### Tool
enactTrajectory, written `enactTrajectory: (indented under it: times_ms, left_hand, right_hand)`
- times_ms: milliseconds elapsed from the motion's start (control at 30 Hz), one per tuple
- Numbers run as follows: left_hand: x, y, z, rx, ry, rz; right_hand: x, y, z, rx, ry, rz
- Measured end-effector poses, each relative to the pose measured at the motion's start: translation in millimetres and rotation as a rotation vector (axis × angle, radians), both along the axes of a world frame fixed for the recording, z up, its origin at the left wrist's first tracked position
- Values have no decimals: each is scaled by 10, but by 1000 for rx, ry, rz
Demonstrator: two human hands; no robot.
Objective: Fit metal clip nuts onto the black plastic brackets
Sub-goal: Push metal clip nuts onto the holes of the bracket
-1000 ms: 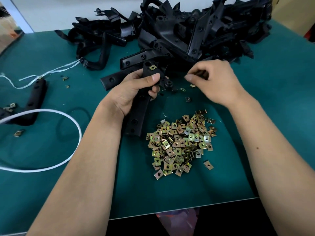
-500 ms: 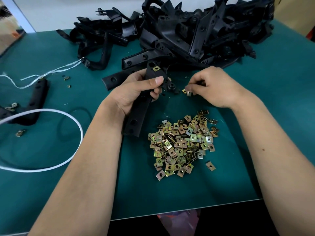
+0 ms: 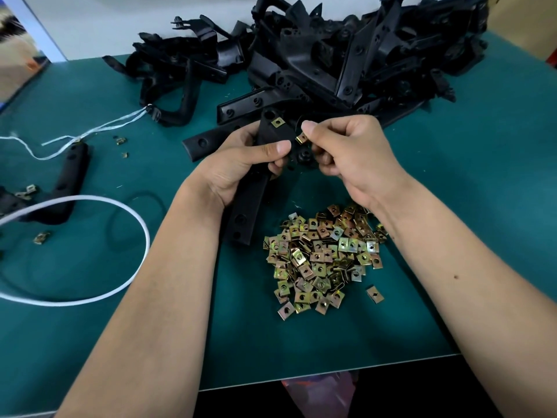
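Black plastic bracket [image 3: 251, 203] is sitting gripped in the left hand [image 3: 241, 167] (one nut already fitted); the right hand [image 3: 352, 158] is pinching a clip nut [image 3: 300, 138] against its edge, above the desk [image 3: 452, 206].

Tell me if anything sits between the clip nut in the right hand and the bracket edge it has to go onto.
Nothing visible does. The right hand pinches the clip nut right beside the edge of the bracket gripped by the left hand. The left thumb lies lower, clear of the path.
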State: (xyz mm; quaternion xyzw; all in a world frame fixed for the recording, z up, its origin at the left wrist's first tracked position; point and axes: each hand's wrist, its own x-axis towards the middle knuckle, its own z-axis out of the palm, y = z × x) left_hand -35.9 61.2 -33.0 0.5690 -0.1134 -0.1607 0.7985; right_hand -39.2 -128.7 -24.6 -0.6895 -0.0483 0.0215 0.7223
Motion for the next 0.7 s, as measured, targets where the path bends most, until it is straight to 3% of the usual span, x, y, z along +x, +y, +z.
enactTrajectory:
  times_ms: [700]
  left_hand:
    - [-15, -16, 21, -39, 25, 35]
  right_hand:
    - [71, -199, 95, 94, 82, 127]
